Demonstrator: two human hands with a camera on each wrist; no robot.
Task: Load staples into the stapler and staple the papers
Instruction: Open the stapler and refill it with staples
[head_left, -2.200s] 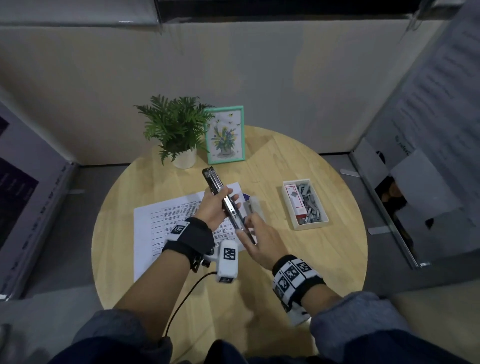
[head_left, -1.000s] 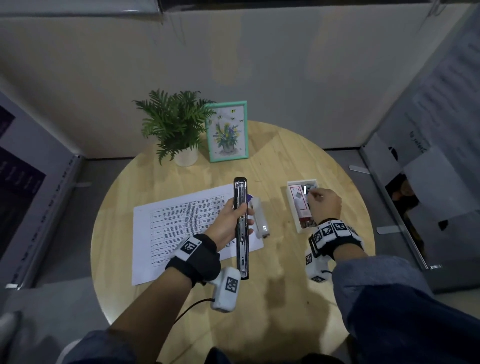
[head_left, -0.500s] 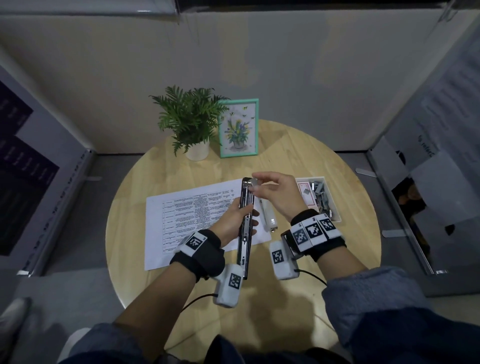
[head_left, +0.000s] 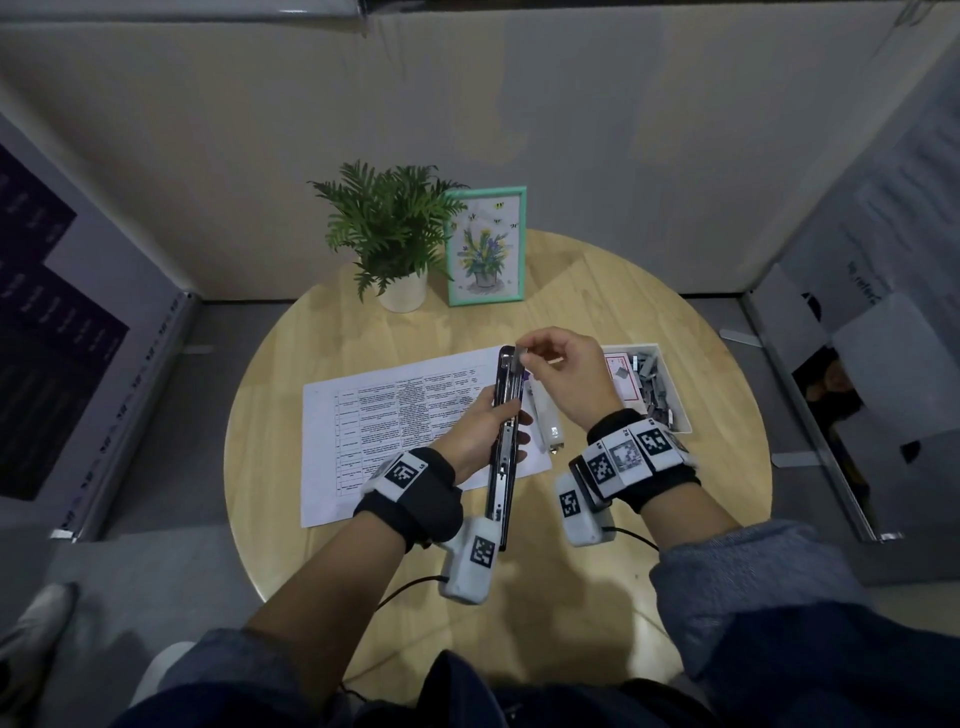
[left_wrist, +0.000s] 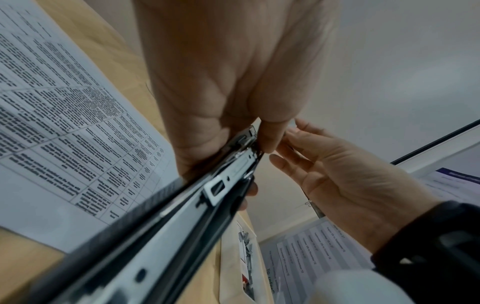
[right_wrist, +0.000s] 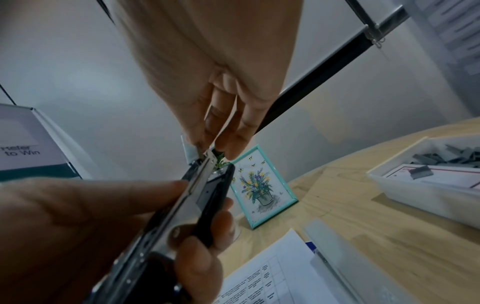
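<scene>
Head view. I noted the left hand (head_left: 470, 434) wrapped around the middle of the opened stapler (head_left: 506, 441), which was held above the round table (head_left: 363, 332), its far end over the right edge of the papers (head_left: 395, 415). The right hand (head_left: 566, 376) pinched a short strip of staples (head_left: 521, 355) right at the far tip of the magazine. A second earlier that hand had been down in the white tray (head_left: 675, 384) among the loose staples; half a second earlier it was already back at the stapler's tip. My reading: pick-up finished, seating begun, strip not yet clearly in the channel. The stapler's grey cover piece (head_left: 545, 415) lay on the table beside the papers. A potted plant (head_left: 389, 228) and a picture frame (head_left: 485, 244) stood at the back.

Left wrist view. The stapler's metal rail (left_wrist: 221, 185) ran away from the camera, with the left hand's fingers (left_wrist: 221, 92) curled over it. The right hand (left_wrist: 350, 174) sat just past the tip, thumb and forefinger closed together; the strip itself was hidden here.

Right wrist view. The right hand's fingertips (right_wrist: 228, 148) gripped the pale strip (right_wrist: 189, 152) directly against the open end of the stapler (right_wrist: 197, 195). The left hand (right_wrist: 78, 226) was clamped around the body lower down. The tray (right_wrist: 415, 189) of staples sat well apart, at right.

Judgement: the strip had to slide in square, then the top be shut, before any stapling.
</scene>
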